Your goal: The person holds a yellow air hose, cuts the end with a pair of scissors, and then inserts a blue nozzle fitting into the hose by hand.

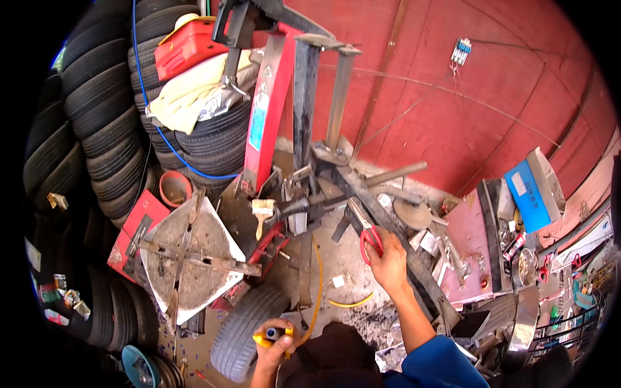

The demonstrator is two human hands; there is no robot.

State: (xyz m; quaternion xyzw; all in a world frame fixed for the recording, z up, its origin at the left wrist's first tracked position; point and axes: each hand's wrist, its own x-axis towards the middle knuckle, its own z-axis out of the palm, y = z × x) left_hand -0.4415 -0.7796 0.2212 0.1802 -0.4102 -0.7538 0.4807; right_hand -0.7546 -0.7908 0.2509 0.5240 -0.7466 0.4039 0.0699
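My right hand is closed on the red handles of a pair of scissors. Their metal blades point away from me, up and to the left, above the dark metal arm of a machine. Lower down, my left hand is closed on a yellow tool with a dark round end. Fingers cover much of it, so its exact kind is unclear. Just beyond and left of that hand, a tire rests upright on the floor. Part of a dark cap or clothing hides the space between my forearms.
A tire changer's turntable stands at left, beside its red post. A brush hangs near the post. Stacked tires fill the far left. At right are a blue box and a cluttered pink bench.
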